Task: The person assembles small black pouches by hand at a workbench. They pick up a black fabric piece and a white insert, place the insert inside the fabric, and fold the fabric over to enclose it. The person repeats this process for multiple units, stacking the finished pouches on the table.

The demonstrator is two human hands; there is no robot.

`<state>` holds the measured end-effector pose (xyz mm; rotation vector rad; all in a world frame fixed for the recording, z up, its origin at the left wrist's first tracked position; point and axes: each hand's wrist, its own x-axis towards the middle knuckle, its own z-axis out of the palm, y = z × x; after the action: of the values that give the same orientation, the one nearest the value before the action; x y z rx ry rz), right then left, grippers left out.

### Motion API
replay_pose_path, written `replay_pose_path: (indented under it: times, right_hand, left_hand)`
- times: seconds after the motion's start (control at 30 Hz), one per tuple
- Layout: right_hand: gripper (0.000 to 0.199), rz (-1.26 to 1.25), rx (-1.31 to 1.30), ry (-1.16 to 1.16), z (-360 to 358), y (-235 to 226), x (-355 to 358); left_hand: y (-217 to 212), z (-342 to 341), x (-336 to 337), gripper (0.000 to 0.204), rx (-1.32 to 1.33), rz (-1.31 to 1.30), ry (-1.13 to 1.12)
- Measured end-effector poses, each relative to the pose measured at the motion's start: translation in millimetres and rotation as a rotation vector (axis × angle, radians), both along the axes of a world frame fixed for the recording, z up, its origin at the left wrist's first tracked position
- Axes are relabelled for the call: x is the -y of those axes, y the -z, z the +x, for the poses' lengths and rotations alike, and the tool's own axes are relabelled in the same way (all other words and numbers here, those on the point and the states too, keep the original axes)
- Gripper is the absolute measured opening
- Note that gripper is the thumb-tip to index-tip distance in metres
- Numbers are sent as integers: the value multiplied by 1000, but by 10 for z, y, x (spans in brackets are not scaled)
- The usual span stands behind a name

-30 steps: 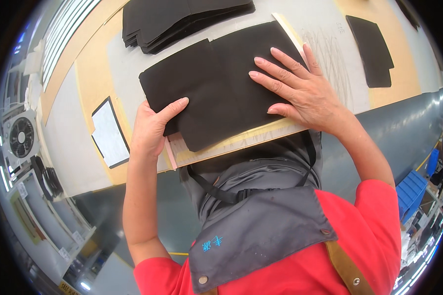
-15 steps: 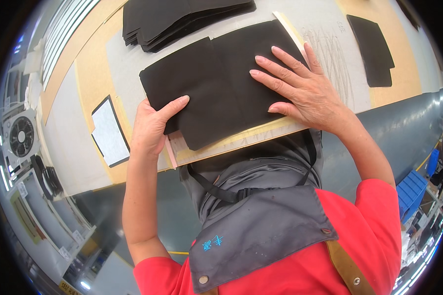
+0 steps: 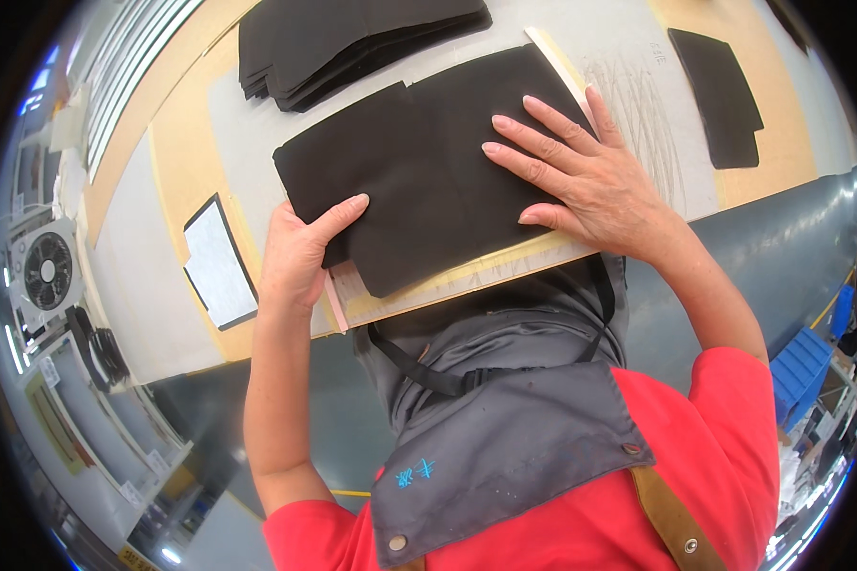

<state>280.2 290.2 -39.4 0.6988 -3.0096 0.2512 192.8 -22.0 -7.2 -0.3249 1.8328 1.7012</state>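
A dark, flat panel of sheet material [image 3: 428,190], notched at its upper edge, lies in front of me near the table's front edge. A faint seam or fold line runs down its middle. My left hand [image 3: 300,247] grips its left edge, thumb on top and the other fingers hidden underneath. Flat on its right part lies my right hand [image 3: 576,181], fingers spread and stretched out. A pale strip [image 3: 557,67] shows along the panel's right edge. Another pinkish strip [image 3: 336,303] sticks out below its lower left corner.
Beyond the panel sits a stack of similar dark sheets [image 3: 352,48]. A white-faced piece with a dark border [image 3: 221,262] lies left on the table [image 3: 143,285]. One dark piece [image 3: 719,100] lies far right. A fan [image 3: 48,271] stands left; a blue crate [image 3: 798,376] is right.
The whole view has shifted slightly. Both hands keep nearly the same places on the dark panel, the left still gripping its edge and the right still flat on it.
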Motion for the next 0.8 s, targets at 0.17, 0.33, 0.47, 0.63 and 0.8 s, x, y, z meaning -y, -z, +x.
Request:
replay_pose_path:
  times: [0.17, 0.33, 0.47, 0.63, 0.8]
  right_hand:
    - [66, -24, -20, 3, 0, -5, 0]
    - [65, -78, -29, 4, -1, 26, 0]
    - [66, -109, -29, 5, 7, 53, -15]
    - [66, -115, -21, 9, 10, 58, -14]
    - [66, -125, -26, 11, 7, 66, -14]
  left_hand:
    - [27, 0, 11, 37, -11, 11, 5]
    - [-7, 5, -19, 35, -5, -11, -23]
    - [-21, -12, -44, 32, 8, -46, -26]
    - [-36, -14, -60, 32, 24, -59, -43]
    - [-81, -33, -64, 35, 31, -64, -16]
